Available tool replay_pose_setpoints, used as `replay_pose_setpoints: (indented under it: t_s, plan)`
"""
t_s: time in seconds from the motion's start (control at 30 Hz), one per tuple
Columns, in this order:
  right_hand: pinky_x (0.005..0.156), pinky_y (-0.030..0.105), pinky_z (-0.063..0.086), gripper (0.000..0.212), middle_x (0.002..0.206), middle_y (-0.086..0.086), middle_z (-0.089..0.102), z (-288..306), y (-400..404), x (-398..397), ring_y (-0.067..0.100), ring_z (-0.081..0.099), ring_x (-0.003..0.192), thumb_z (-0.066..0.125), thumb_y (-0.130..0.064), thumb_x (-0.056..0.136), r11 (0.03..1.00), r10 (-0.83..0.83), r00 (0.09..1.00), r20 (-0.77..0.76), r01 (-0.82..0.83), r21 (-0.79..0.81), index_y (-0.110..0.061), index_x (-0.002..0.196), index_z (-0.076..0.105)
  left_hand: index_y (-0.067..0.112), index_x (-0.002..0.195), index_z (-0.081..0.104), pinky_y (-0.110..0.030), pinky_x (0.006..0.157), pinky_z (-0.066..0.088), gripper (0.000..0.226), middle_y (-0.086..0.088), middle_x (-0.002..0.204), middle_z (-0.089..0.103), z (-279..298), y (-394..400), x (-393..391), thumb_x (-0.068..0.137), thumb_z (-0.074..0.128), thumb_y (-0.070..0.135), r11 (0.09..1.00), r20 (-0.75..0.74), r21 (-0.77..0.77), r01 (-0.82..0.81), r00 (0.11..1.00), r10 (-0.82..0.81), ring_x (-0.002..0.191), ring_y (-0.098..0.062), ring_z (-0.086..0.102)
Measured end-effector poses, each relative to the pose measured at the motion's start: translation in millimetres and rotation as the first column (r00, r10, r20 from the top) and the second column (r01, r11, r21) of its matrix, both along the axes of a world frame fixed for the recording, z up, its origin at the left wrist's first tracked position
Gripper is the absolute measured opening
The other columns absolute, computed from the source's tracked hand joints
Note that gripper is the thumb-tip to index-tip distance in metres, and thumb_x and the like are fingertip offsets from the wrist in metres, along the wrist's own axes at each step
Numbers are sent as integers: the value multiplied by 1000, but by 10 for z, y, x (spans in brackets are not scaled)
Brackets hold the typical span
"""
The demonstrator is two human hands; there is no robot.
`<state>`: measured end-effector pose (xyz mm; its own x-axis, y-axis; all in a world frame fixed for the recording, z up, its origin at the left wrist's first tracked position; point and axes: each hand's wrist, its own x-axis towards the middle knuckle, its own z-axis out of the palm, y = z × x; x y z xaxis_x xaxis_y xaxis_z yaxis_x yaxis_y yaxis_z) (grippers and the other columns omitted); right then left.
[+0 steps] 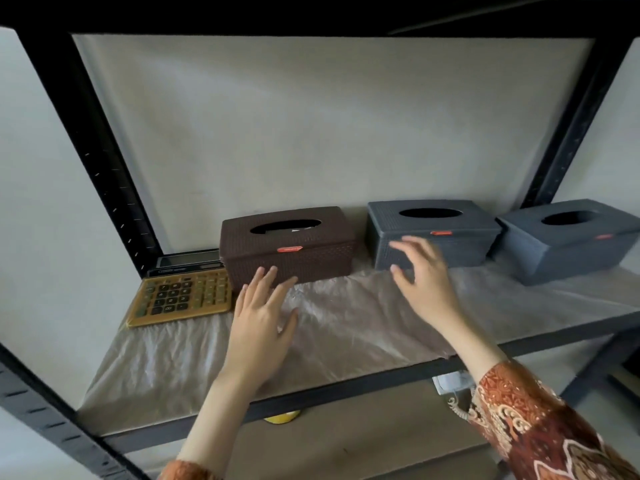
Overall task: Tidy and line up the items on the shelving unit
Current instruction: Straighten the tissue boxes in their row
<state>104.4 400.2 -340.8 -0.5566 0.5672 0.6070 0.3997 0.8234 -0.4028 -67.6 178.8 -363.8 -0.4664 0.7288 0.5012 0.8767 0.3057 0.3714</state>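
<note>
Shelf: carrying a crinkled liner sheet, with four items sitting along its rear half.
Calculator: lying at the far left, its screen end tucked toward the back, touching or just beside the first box.
First tissue box: standing right of the calculator, left of centre.
Second tissue box: sitting right of the first, a gap between them, set slightly farther back.
Third tissue box: sitting at the far right, turned askew, its near corner seemingly touching the second box.
Left hand: hovering before the first box, fingertips at its front face.
Right hand: reaching before the second box's front left corner.
Lower level: a small round object peeking out under the shelf edge.
</note>
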Motion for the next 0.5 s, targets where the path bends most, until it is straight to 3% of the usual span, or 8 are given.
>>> replay_pose_setpoints:
  t_s: [0.07,0.17,0.27,0.5]
  plan:
    - [106,43,31,44,138,10,46,97,265,147,30,40,128,64,-20,88,989,-104,994,29,100,109,-13,130,54,25,140,46,-40,116,18,48,-5,154,32,-57,74,126,93,57,30,998,52,-56,4,999,-1,147,-24,17]
    - [106,58,27,65,148,14,37,203,708,313,38,30,135,71,-30,81,965,-245,945,218,215,153,-16,139,46,24,141,44,-39,115,23,49,-4,153,34,-110,162,255,94,54,34,992,105,-125,4,994,9,145,-23,21]
    - [106,66,18,73,154,6,29,223,999,387,33,19,142,68,-38,83,963,-266,871,414,224,148,-25,146,34,24,138,47,-38,112,30,47,-1,149,39,-166,191,299,94,51,40,982,125,-191,-15,991,39,142,-23,29]
    - [104,68,21,58,143,2,47,206,1076,327,34,34,131,67,-22,85,970,-234,901,365,188,156,-25,139,46,26,134,54,-33,111,31,46,4,143,46,-130,166,332,93,47,47,971,185,-239,-19,981,65,135,-18,38]
